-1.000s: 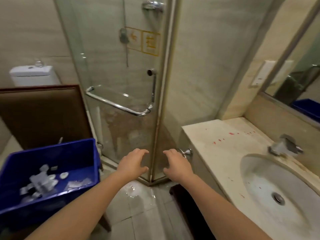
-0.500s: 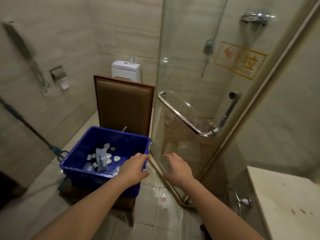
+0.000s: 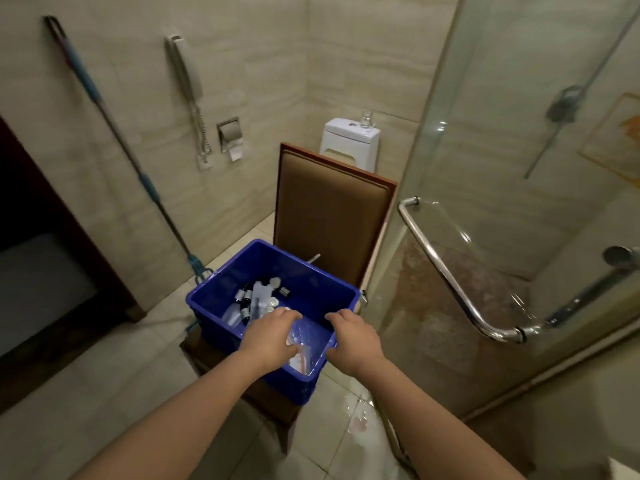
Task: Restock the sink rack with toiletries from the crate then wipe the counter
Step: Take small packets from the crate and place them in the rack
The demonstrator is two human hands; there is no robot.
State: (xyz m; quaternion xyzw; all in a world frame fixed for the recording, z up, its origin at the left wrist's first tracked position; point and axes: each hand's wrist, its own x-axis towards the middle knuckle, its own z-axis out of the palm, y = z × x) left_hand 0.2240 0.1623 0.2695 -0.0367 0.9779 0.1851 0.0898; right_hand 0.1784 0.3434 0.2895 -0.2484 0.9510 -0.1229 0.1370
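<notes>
A blue plastic crate (image 3: 214,299) sits on the seat of a brown chair (image 3: 332,216) in the middle of the view. Inside it lie several small toiletries (image 3: 256,299): little bottles, tubes and clear wrapped packets. My left hand (image 3: 272,336) hovers over the crate's near part with fingers spread, holding nothing. My right hand (image 3: 353,336) is over the crate's near right rim, fingers apart and empty. The sink, its rack and the counter are out of view, except a pale corner at the bottom right.
A glass shower enclosure with a chrome handle (image 3: 446,271) stands to the right. A toilet (image 3: 349,142) is behind the chair. A mop (image 3: 114,133) leans on the left wall beside a wall phone (image 3: 188,81). The floor tiles near the shower look wet.
The view has swung left, away from the sink and counter, onto the crate. Both hands have moved from in front of the shower glass to above the crate.
</notes>
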